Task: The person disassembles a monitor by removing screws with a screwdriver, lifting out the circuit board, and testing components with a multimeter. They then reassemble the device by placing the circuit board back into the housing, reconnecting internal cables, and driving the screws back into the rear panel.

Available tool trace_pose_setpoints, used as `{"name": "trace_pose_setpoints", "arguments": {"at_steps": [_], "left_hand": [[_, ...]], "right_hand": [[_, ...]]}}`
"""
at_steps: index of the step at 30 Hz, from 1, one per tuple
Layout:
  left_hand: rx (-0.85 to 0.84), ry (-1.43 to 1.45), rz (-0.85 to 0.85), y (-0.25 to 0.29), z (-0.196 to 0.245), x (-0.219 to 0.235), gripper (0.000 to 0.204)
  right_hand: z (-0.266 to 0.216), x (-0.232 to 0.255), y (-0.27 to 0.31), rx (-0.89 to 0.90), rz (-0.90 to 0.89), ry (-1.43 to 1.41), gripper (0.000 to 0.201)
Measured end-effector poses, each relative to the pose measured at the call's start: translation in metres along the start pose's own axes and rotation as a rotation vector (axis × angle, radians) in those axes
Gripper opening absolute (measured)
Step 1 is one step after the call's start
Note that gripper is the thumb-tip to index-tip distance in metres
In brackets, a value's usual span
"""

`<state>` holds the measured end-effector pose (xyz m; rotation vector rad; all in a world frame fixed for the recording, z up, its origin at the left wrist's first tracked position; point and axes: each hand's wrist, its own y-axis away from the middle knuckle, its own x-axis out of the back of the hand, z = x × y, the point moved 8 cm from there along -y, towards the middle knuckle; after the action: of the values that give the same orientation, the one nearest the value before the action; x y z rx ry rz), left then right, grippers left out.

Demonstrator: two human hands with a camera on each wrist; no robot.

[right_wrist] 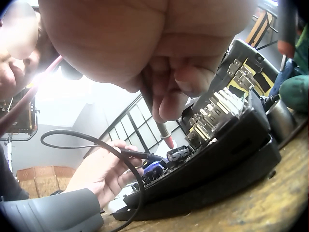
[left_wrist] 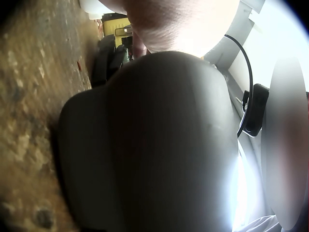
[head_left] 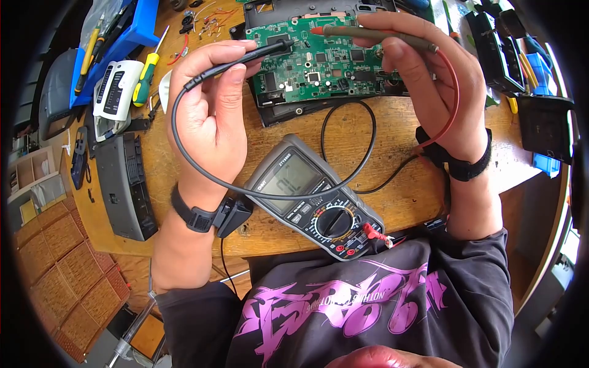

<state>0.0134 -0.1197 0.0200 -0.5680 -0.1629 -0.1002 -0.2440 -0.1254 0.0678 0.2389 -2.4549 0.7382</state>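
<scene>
Several things at far left on the worn wooden table (head_left: 399, 135): a white device (head_left: 116, 89) with a dark lettered panel, a long dark grey box (head_left: 126, 184), and a yellow-and-green screwdriver (head_left: 145, 80). Next, pinches a slim, matte black probe (head_left: 267, 52) between thumb and fingers of the left hand (head_left: 211, 119), aiming it up and right over a circuit board (head_left: 328, 70). Trails from it a glossy black lead (head_left: 175, 122), bowing across the multimeter (head_left: 314, 211) and looping up beyond. Shows that meter in grey and charcoal, lying askew on the table, with a pale display (head_left: 288, 184) of figures too faint to read surely, a round black dial (head_left: 336, 222) and a red plug (head_left: 371, 232) at its lower right. Above, displays the board in bright green, scattered with square black chips and small silvery parts, lying on a black casing (head_left: 276, 113); in the right wrist view, bears shiny metal connectors (right_wrist: 217, 111) in a row. At right, grips a red-tipped, brownish-grey probe (head_left: 343, 30) between thumb and bent fingers of the right hand (head_left: 438, 86), likewise over the board; cannot tell whether touching it with either tip. Curves a red lead (head_left: 455, 98) down from its rear.
</scene>
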Motion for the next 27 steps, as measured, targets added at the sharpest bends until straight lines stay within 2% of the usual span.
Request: {"name": "trace_pose_setpoints", "arguments": {"at_steps": [5, 7, 10, 20, 23, 26, 27], "left_hand": [[-0.002, 0.006, 0.001, 0.000, 0.000, -0.002, 0.022], [0.012, 0.003, 0.004, 0.000, 0.000, -0.001, 0.022], [0.000, -0.001, 0.004, 0.000, -0.001, -0.002, 0.022], [0.005, -0.003, -0.010, -0.001, -0.001, -0.004, 0.021], [0.013, 0.069, 0.033, -0.001, -0.003, -0.004, 0.020], [0.018, 0.070, 0.029, -0.001, -0.004, -0.003, 0.020], [0.006, 0.078, 0.028, -0.001, -0.004, -0.004, 0.020]], "right_hand": [[0.004, 0.000, 0.003, -0.043, 0.047, -0.027, 0.025], [0.000, -0.004, 0.003, 0.007, -0.004, -0.034, 0.028], [-0.002, -0.005, 0.002, -0.015, -0.037, 0.014, 0.028], [-0.006, -0.006, 0.002, -0.042, -0.026, -0.012, 0.027], [-0.026, 0.002, -0.001, 0.099, 0.037, 0.172, 0.025], [-0.007, -0.001, 0.000, 0.036, -0.040, 0.087, 0.025], [-0.020, -0.001, -0.002, 0.061, -0.012, 0.087, 0.025]]}}
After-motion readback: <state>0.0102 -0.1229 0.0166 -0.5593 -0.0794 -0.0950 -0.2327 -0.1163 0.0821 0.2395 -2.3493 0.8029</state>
